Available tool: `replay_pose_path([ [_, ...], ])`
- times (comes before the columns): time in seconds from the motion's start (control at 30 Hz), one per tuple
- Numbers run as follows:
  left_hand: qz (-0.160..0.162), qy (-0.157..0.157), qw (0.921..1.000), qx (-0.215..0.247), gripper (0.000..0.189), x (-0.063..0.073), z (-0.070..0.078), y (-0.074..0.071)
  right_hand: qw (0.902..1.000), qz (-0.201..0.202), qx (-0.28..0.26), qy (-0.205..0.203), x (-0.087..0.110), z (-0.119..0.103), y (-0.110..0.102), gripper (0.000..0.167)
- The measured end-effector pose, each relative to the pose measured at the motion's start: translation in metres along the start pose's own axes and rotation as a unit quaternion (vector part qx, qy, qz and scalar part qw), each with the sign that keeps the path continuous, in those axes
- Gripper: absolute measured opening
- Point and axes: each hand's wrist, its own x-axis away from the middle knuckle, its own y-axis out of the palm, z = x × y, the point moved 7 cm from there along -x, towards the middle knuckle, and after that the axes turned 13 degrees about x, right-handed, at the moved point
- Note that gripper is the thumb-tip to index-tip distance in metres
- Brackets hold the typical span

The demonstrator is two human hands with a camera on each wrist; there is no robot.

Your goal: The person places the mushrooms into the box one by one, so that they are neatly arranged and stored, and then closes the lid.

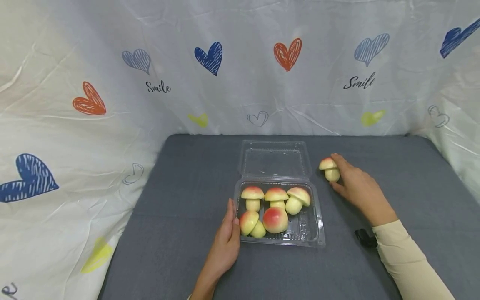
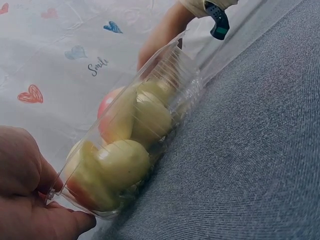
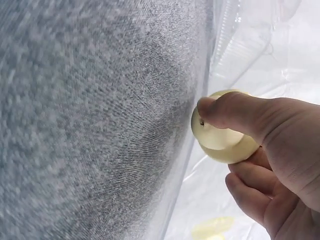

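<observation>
My right hand (image 1: pixel 361 189) grips a toy mushroom (image 1: pixel 329 166) with a yellow stem and a red-tinged cap, to the right of a clear plastic clamshell box. In the right wrist view the thumb lies across the pale underside of this mushroom (image 3: pixel 220 137), and the other fingers curl behind it. The box (image 1: pixel 320 235) has its lid (image 1: pixel 275 160) folded back, away from me. Several similar mushrooms (image 1: pixel 275 220) lie in the base in two rows. At its left side, my left hand (image 1: pixel 223 246) pinches the rim between thumb and fingers, seen close in the left wrist view.
A dark grey cloth (image 1: pixel 180 200) covers the table. White curtains (image 1: pixel 232 96) with printed hearts and "Smile" lettering hang behind and at the sides. A black strap device (image 1: pixel 365 238) is on the right wrist. The front right of the box base shows bare plastic.
</observation>
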Motion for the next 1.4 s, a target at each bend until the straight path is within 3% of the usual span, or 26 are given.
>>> replay_pose_path([
  [0.27,0.003,-0.002,1.0,0.0,0.063,0.0,0.0,0.0,0.9999,0.001,0.004,0.012,0.003,-0.001,-0.004,0.085],
  [0.43,0.004,-0.002,1.0,-0.001,0.063,0.0,0.0,0.0,0.9997,0.022,0.003,0.007,0.006,-0.005,-0.009,0.086],
  [1.4,0.007,-0.001,1.0,-0.006,0.063,0.0,-0.001,-0.001,0.996,0.082,-0.033,-0.012,0.024,-0.044,-0.045,0.092],
])
